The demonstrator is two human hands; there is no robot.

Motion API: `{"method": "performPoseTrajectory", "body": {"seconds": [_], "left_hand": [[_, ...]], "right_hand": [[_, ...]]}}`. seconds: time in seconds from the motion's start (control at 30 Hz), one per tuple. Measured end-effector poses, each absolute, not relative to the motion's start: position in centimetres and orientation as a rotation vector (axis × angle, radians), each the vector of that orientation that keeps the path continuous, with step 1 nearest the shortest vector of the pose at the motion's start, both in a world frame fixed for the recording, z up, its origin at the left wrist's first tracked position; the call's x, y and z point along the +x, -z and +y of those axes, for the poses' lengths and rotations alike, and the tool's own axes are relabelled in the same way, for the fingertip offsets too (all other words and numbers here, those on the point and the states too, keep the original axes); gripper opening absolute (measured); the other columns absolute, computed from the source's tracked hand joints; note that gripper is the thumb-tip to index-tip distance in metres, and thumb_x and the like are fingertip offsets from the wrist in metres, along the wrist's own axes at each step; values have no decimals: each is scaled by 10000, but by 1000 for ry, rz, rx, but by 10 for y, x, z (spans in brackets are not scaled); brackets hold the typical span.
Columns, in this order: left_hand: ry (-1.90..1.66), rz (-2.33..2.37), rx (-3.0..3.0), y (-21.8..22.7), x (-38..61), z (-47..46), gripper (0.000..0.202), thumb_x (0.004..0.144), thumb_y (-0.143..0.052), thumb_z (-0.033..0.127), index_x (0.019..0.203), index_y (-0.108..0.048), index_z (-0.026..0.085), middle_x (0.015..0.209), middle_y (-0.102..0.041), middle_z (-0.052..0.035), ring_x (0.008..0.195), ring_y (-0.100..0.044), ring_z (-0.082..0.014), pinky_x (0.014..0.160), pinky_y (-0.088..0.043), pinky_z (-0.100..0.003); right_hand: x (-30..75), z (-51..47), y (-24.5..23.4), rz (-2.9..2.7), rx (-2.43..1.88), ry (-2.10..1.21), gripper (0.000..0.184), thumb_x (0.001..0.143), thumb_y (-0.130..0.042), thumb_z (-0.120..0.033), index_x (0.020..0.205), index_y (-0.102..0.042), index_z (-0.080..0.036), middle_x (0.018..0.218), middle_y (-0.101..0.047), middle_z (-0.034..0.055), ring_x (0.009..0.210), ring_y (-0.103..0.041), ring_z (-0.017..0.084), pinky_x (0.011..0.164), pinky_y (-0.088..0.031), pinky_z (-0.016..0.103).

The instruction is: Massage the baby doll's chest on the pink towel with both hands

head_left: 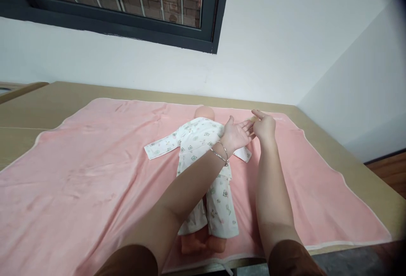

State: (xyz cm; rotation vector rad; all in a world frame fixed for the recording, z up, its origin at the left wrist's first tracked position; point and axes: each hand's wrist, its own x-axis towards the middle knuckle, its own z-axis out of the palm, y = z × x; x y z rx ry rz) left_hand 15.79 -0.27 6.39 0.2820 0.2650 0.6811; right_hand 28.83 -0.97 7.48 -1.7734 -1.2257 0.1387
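Note:
A baby doll (204, 112) in a white printed top (193, 140) and matching trousers (223, 208) lies stretched out, its head at the far end and its bare feet towards me. My left hand (236, 135) hovers over the doll's right-side shoulder, palm up with fingers stretched out and a silver bangle at the wrist. Its fingertips meet my right hand (265, 128), whose fingers are curled in. A small yellowish thing shows by the right fingers, too small to name. My left forearm hides part of the doll's middle and one trouser leg.
Beneath the doll a pink blanket (95, 174) with a pale edge is spread, wrinkled on the left. It covers much of a light wooden table (76, 92). White walls (260, 56) rise behind and to the right, with a dark-framed window (207, 34) at upper left.

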Motion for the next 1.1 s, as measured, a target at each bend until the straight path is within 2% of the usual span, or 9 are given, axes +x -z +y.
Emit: {"method": "performPoseTrajectory", "body": {"seconds": [0.2, 0.3, 0.47, 0.6, 0.73, 0.83, 0.93, 1.0, 1.1], "left_hand": [[-676, 347, 364, -66, 126, -17, 681, 967, -318, 599, 1446, -526, 162, 1469, -575, -200, 1316, -601, -310, 998, -552, -456], [-629, 431, 410, -58, 94, -30, 703, 978, -310, 612, 1445, -529, 134, 1503, -545, -205, 1377, -555, -290, 1045, -521, -423], [-664, 502, 426, -57, 52, -39, 703, 984, -290, 582, 1475, -487, 121, 1521, -523, -222, 1376, -563, -293, 1063, -507, -442], [-722, 511, 515, -78, 34, -35, 653, 986, -256, 560, 1412, -539, 154, 1509, -545, -198, 1353, -587, -292, 1080, -508, -466], [-813, 532, 584, -93, 20, -30, 580, 988, -227, 522, 1322, -595, 224, 1491, -580, -137, 1372, -572, -278, 1108, -499, -488], [-827, 561, 557, -98, 15, -31, 558, 986, -247, 503, 1322, -583, 211, 1461, -604, -143, 1365, -579, -275, 1126, -490, -482], [-790, 592, 525, -101, 18, -37, 589, 987, -233, 517, 1333, -563, 174, 1417, -625, -174, 1327, -608, -293, 1133, -489, -488], [-760, 594, 557, -101, 22, -39, 644, 991, -180, 554, 1325, -564, 160, 1366, -648, -185, 1315, -612, -314, 1136, -484, -514], [-815, 617, 749, -96, 24, -35, 733, 992, -113, 632, 1295, -595, 170, 1286, -687, -156, 1336, -586, -334, 1162, -450, -554]], "right_hand": [[287, -7, -71, -1248, -1771, -74, 611, 691, -451, -10, 1196, -765, -151, 1381, -669, 122, 1337, -597, 248, 1164, -436, 407], [284, -8, -71, -1228, -1774, -56, 577, 725, -441, -34, 1172, -775, -182, 1371, -679, 98, 1313, -616, 245, 1137, -458, 423], [284, -8, -67, -1213, -1758, -50, 481, 746, -438, -66, 1022, -797, -226, 1279, -735, 51, 1344, -587, 218, 1138, -451, 434], [285, -8, -67, -1229, -1763, -54, 448, 755, -446, -88, 1010, -786, -230, 1297, -725, 48, 1359, -573, 220, 1156, -429, 437], [268, -15, -77, -1175, -1771, 96, 458, 795, -451, -147, 1127, -761, -202, 1396, -658, 98, 1360, -563, 283, 1150, -429, 505], [238, -25, -85, -1269, -1621, 201, 494, 836, -435, -176, 1245, -713, -160, 1515, -548, 137, 1449, -457, 292, 1194, -368, 531], [200, -36, -88, -1508, -1456, 52, 507, 949, -399, -260, 1409, -602, -188, 1586, -465, 123, 1484, -410, 272, 1197, -364, 529], [177, -42, -87, -1709, -1401, -60, 519, 1019, -379, -365, 1506, -502, -238, 1632, -401, 101, 1526, -337, 274, 1221, -311, 554], [150, -48, -82, -2010, -1348, -145, 584, 1052, -358, -497, 1593, -361, -278, 1692, -276, 80, 1582, -177, 295, 1249, -166, 632]]}}
